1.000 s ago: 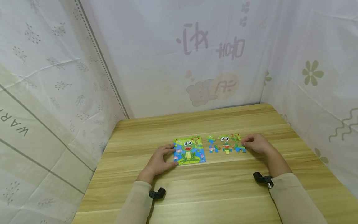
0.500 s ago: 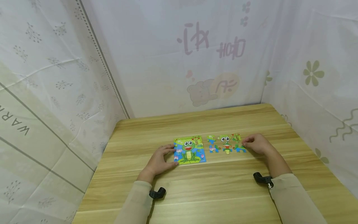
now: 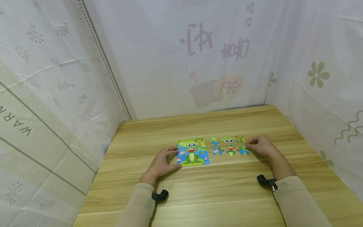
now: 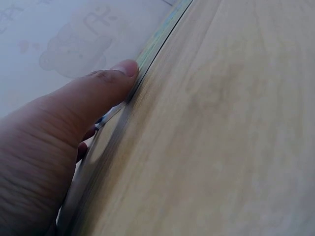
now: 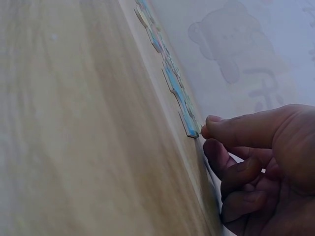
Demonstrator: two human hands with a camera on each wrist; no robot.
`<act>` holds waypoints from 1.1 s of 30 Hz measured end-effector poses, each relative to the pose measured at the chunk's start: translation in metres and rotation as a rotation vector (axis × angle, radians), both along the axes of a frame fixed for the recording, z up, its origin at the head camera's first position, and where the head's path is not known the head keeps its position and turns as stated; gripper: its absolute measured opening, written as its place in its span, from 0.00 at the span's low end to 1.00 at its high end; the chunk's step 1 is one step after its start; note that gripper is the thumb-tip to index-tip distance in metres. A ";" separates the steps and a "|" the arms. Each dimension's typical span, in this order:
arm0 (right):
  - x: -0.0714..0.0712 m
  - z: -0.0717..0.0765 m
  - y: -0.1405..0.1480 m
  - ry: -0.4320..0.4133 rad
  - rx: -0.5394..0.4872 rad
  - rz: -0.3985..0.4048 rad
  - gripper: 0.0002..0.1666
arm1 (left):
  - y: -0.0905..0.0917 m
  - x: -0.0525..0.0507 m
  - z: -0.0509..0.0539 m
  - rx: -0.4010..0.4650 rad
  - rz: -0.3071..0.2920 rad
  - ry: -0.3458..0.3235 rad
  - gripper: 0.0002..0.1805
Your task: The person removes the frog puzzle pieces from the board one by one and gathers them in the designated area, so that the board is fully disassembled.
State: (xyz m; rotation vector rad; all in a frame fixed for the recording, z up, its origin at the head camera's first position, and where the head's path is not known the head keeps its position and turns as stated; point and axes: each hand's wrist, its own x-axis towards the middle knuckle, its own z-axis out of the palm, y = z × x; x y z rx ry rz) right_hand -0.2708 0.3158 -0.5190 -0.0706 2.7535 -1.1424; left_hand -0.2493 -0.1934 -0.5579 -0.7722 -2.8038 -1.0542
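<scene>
A square frog puzzle board [image 3: 192,152] lies on the table in the head view. My left hand [image 3: 160,162] rests at its left side, thumb on the near left corner, fingertips at the left edge. In the left wrist view the thumb [image 4: 98,91] lies along the board's thin edge. Right of the board, several loose puzzle pieces lie in two rows, among them a frog-eyes piece [image 3: 227,141]. My right hand [image 3: 261,145] pinches the outer edge of the lower right puzzle piece [image 3: 243,151] with thumb and forefinger; its other fingers are curled in the right wrist view.
The wooden table [image 3: 204,195] runs back to a pale printed curtain [image 3: 158,63]. Further curtains hang close along the left and right sides. A black wrist mount [image 3: 160,195] sits on the left sleeve, another black mount [image 3: 266,181] on the right.
</scene>
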 end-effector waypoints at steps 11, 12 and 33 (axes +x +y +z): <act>-0.005 0.009 -0.013 0.017 0.016 -0.003 0.14 | 0.000 0.000 0.001 -0.008 0.006 0.012 0.37; -0.005 0.010 -0.015 0.023 0.010 -0.004 0.15 | 0.000 0.000 0.000 -0.007 0.005 0.016 0.37; -0.019 0.018 -0.100 0.070 -0.146 0.191 0.13 | 0.002 0.002 0.002 -0.044 0.011 -0.006 0.37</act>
